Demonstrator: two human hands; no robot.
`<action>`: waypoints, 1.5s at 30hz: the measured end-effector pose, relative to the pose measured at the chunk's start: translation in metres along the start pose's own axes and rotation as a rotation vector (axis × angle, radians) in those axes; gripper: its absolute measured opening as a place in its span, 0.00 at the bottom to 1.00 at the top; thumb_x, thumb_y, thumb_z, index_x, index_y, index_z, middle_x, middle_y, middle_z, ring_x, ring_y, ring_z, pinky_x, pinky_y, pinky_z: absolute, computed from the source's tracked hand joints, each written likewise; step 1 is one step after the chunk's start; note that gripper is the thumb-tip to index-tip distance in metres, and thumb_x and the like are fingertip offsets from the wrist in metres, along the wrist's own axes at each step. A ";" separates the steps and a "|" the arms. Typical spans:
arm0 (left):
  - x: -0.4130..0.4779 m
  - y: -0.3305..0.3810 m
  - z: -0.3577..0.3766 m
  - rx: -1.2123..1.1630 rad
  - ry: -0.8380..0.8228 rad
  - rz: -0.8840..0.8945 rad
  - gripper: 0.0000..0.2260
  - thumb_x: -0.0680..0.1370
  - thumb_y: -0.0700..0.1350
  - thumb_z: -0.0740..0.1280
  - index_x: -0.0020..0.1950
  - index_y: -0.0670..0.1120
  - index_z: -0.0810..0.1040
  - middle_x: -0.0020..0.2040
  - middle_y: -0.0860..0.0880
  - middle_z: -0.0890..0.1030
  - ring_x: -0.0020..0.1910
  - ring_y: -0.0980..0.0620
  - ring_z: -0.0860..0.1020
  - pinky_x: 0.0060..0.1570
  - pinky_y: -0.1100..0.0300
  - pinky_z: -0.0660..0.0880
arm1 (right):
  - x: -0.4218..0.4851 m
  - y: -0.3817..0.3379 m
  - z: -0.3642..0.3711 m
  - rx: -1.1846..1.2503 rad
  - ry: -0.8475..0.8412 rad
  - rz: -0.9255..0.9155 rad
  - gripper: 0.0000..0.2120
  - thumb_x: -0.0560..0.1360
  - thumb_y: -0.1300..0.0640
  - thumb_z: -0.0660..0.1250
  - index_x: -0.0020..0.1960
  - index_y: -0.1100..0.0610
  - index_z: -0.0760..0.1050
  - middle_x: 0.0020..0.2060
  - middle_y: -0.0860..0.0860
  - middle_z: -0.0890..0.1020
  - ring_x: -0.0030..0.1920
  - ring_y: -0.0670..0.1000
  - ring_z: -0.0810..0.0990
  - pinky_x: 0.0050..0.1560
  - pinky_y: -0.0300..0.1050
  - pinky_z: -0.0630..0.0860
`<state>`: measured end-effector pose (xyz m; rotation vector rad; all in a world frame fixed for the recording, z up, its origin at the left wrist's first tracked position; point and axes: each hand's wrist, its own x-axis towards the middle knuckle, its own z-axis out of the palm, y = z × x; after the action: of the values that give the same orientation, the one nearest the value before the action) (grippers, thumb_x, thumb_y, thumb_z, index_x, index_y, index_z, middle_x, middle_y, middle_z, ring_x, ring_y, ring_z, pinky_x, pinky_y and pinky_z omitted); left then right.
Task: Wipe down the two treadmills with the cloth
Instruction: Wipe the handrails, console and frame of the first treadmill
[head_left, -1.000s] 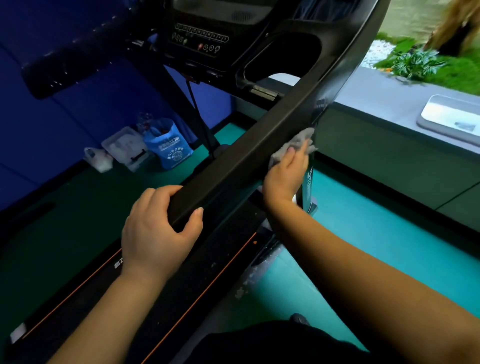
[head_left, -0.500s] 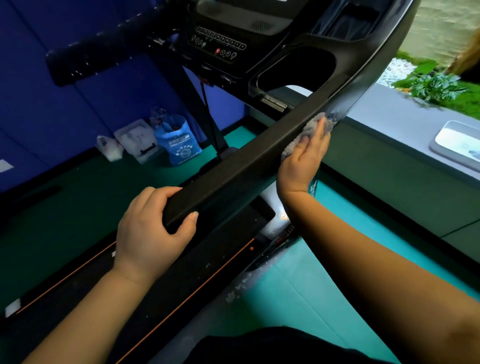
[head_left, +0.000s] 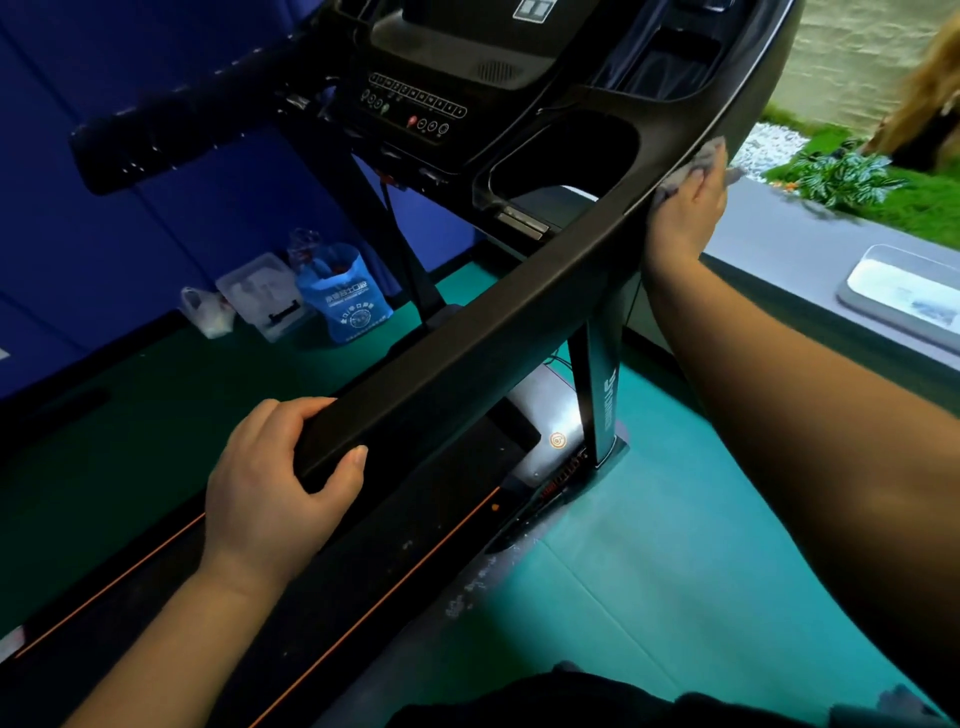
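On my far left is a blue padded wall (head_left: 104, 156). At its foot, on the green mat (head_left: 93, 441), three things stand close together: a small white bag (head_left: 205, 312), a clear box (head_left: 260, 288) and a blue bag (head_left: 345, 299) with white print.

The treadmill (head_left: 566, 249) is in front of me. Its black belt (head_left: 311, 597), with orange lines along the edges, runs from the lower left toward the middle. My left hand (head_left: 275, 488) is at the near end of the handrail (head_left: 441, 374). The fingers (head_left: 291, 410) curl over the top and the thumb comes round below, so this hand is grasping the rail. The other handrail (head_left: 171, 135) is higher on the left, and next to it the console (head_left: 415, 104) shows a row of small buttons.

The handrail rises to the right and joins the curved frame of the console. Under it, a post (head_left: 597, 395) goes down to the teal floor (head_left: 649, 545).

My right hand (head_left: 685, 213) is at the outer side of this frame, high on the right. The cloth (head_left: 701, 158), grey and crumpled, is between my palm and the frame. My fingers there (head_left: 716, 169) lie quite straight and press it flat against the frame; the edges of the cloth show around them.

Further right is a grey bench (head_left: 779, 234) with a pale tray (head_left: 904, 291) on it, and green plants (head_left: 841, 176) behind.
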<state>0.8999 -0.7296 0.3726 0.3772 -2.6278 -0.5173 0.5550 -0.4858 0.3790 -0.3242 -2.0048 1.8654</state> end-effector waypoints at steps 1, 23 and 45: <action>0.000 0.000 0.000 -0.006 0.007 0.000 0.21 0.69 0.60 0.61 0.55 0.48 0.76 0.44 0.54 0.73 0.43 0.55 0.71 0.41 0.59 0.66 | -0.010 0.002 0.001 0.007 0.008 0.032 0.21 0.84 0.57 0.49 0.76 0.53 0.58 0.74 0.58 0.61 0.70 0.55 0.67 0.59 0.35 0.63; 0.001 -0.002 0.002 -0.029 0.024 0.003 0.22 0.69 0.59 0.61 0.55 0.47 0.77 0.44 0.52 0.74 0.44 0.50 0.73 0.42 0.55 0.70 | -0.131 0.028 -0.008 0.127 0.047 0.245 0.18 0.79 0.61 0.63 0.68 0.57 0.73 0.64 0.54 0.76 0.60 0.48 0.76 0.48 0.21 0.64; 0.007 -0.012 -0.014 -0.007 -0.198 0.120 0.23 0.77 0.60 0.57 0.64 0.47 0.69 0.58 0.47 0.73 0.59 0.46 0.71 0.57 0.50 0.69 | -0.388 0.033 -0.004 0.189 -0.432 0.362 0.29 0.82 0.53 0.56 0.76 0.38 0.46 0.73 0.50 0.65 0.66 0.45 0.68 0.65 0.39 0.66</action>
<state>0.9026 -0.7466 0.3815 0.1710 -2.8161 -0.5491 0.9032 -0.6412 0.3003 -0.2600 -2.1184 2.5124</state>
